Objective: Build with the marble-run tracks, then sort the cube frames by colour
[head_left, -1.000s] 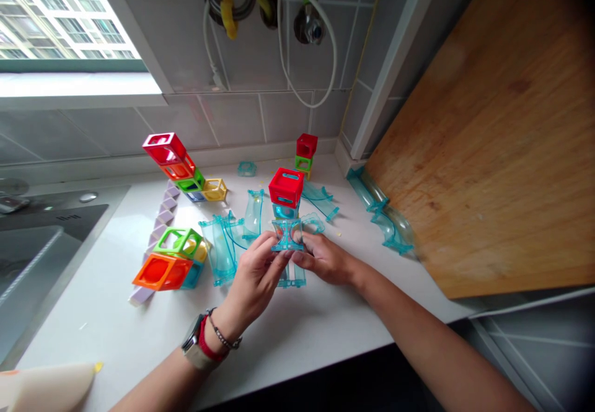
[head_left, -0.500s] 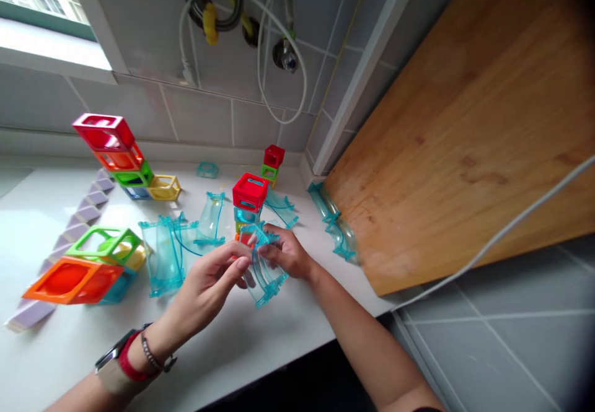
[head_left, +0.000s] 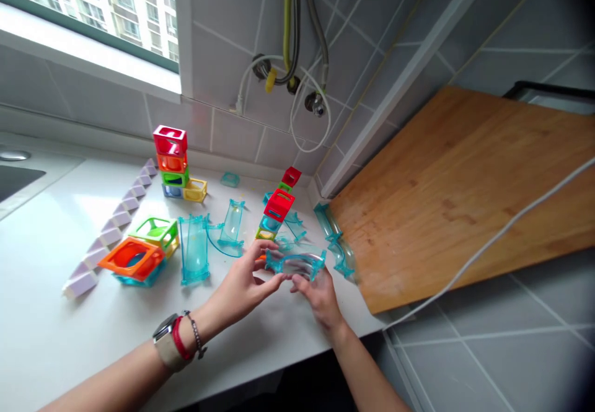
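Both my hands hold a curved, see-through blue track piece (head_left: 297, 258) above the counter, its arch lying crosswise. My left hand (head_left: 246, 279) grips its left end, with the thumb below and the fingers behind. The right end is held by my right hand (head_left: 321, 300), whose thumb is in front and other fingers partly hidden. Just behind the piece stands a tower of hollow cubes, with a red cube (head_left: 279, 204) above a blue and a yellow one. Its lower part is hidden by the left hand. Another straight track piece (head_left: 231, 223) lies left of the tower.
A wide blue track piece (head_left: 194, 251) lies to the left, near an orange cube (head_left: 132, 256) in a low cluster. A taller cube tower (head_left: 171, 163) and a row of lilac blocks (head_left: 110, 236) stand behind. A wooden board (head_left: 465, 207) leans at right, a white cable (head_left: 488, 238) crossing it.
The curved track piece has turned from a steep slant to nearly level, and my right hand has shifted to its right end. The head view has swung left.
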`<act>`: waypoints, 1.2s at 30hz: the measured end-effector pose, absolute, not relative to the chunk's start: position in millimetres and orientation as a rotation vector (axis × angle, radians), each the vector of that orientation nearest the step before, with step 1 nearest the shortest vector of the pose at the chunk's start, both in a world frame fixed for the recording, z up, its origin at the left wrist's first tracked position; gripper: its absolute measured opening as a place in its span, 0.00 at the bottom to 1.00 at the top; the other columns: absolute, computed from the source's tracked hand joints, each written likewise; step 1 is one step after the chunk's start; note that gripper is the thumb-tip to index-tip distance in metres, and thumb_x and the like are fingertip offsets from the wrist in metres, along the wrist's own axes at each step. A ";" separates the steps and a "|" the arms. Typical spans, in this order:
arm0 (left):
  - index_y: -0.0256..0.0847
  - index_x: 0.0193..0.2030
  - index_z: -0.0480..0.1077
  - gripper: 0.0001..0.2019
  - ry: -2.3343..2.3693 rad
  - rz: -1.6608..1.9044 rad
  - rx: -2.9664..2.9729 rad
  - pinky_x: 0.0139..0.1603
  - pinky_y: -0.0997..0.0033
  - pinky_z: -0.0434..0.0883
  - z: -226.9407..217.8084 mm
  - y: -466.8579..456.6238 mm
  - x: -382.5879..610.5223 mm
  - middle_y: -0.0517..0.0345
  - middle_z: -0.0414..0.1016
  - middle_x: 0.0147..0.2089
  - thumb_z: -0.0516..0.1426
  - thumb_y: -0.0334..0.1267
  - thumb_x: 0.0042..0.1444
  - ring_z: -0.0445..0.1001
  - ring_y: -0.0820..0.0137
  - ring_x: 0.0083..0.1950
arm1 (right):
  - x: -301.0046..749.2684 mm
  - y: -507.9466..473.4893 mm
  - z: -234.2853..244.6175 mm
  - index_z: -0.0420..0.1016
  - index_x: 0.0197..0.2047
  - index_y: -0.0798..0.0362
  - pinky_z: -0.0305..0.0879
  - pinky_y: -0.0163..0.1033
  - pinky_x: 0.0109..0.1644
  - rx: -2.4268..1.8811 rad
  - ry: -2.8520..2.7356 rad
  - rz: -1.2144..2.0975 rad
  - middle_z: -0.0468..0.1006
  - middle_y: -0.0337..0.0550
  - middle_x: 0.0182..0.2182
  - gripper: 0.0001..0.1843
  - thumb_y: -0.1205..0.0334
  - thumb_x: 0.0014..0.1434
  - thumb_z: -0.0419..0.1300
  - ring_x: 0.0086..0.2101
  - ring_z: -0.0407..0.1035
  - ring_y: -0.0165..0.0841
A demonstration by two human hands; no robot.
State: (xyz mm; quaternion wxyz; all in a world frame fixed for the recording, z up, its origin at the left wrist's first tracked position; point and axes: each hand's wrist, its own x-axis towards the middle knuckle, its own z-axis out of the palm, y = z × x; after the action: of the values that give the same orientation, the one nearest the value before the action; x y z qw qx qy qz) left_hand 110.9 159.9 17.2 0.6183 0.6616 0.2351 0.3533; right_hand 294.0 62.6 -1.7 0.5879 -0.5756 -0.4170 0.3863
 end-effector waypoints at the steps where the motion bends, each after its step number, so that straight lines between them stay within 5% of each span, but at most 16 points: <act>1: 0.46 0.57 0.65 0.19 0.538 0.808 1.542 0.31 0.78 0.78 16.4 158.5 111.2 0.49 0.71 0.56 0.64 0.40 0.61 0.77 0.65 0.48 | 299.3 50.5 -3.5 0.70 0.60 0.47 0.79 0.43 0.43 -1.337 -1.009 0.926 0.79 0.52 0.56 0.33 0.48 0.55 0.74 0.48 0.79 0.43; 5: 0.46 0.56 0.69 0.17 0.513 0.792 1.610 0.39 0.71 0.83 12.3 154.2 110.0 0.49 0.73 0.57 0.63 0.37 0.60 0.76 0.62 0.52 | 321.5 5.3 3.4 0.56 0.73 0.40 0.74 0.53 0.58 -1.469 -1.159 0.836 0.68 0.55 0.67 0.50 0.47 0.54 0.75 0.60 0.72 0.49; 9: 0.47 0.57 0.70 0.20 0.342 0.692 1.784 0.47 0.66 0.83 4.2 147.3 108.7 0.51 0.76 0.55 0.62 0.33 0.58 0.78 0.62 0.52 | 323.3 -15.5 34.4 0.71 0.65 0.42 0.67 0.57 0.66 -1.743 -1.533 0.475 0.71 0.53 0.64 0.26 0.54 0.65 0.66 0.63 0.67 0.50; 17: 0.48 0.59 0.69 0.21 0.232 0.538 1.942 0.53 0.67 0.81 -11.6 137.5 112.5 0.54 0.78 0.56 0.61 0.31 0.59 0.79 0.64 0.53 | 310.1 5.9 66.6 0.77 0.56 0.46 0.72 0.42 0.48 -1.944 -1.909 0.523 0.80 0.44 0.47 0.20 0.63 0.60 0.68 0.44 0.76 0.39; 23: 0.48 0.65 0.64 0.21 0.311 0.829 2.045 0.71 0.54 0.70 -12.5 146.1 114.1 0.48 0.70 0.69 0.59 0.36 0.67 0.72 0.58 0.68 | 336.9 41.0 67.4 0.73 0.35 0.51 0.63 0.36 0.40 -2.194 -1.939 0.358 0.77 0.39 0.34 0.07 0.62 0.57 0.68 0.34 0.72 0.33; 27: 0.45 0.51 0.72 0.07 0.384 0.929 2.085 0.62 0.58 0.73 -8.1 151.7 114.0 0.49 0.76 0.58 0.55 0.34 0.70 0.76 0.60 0.58 | 364.4 73.3 72.1 0.70 0.31 0.51 0.57 0.36 0.36 -2.485 -1.885 0.243 0.77 0.40 0.30 0.09 0.60 0.57 0.67 0.33 0.70 0.34; 30: 0.44 0.45 0.73 0.06 0.346 0.856 2.134 0.51 0.63 0.75 -7.9 151.9 113.6 0.52 0.77 0.46 0.54 0.32 0.69 0.77 0.63 0.47 | 380.3 93.7 72.9 0.72 0.32 0.51 0.54 0.36 0.33 -2.664 -1.828 0.158 0.78 0.42 0.30 0.07 0.61 0.57 0.66 0.32 0.71 0.35; 36: 0.44 0.45 0.74 0.07 0.330 0.793 2.161 0.50 0.65 0.73 -12.1 151.0 113.3 0.54 0.77 0.45 0.56 0.30 0.66 0.75 0.64 0.46 | 390.9 116.2 68.6 0.77 0.37 0.52 0.53 0.36 0.30 -2.791 -1.770 0.071 0.82 0.47 0.32 0.07 0.58 0.58 0.65 0.33 0.75 0.38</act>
State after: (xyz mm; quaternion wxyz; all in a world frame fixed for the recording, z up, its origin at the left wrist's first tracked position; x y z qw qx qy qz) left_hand 113.3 151.0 -12.1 0.3969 0.8530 0.1302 0.3130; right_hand 390.9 116.2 68.6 -0.0822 -0.8414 -0.5337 0.0213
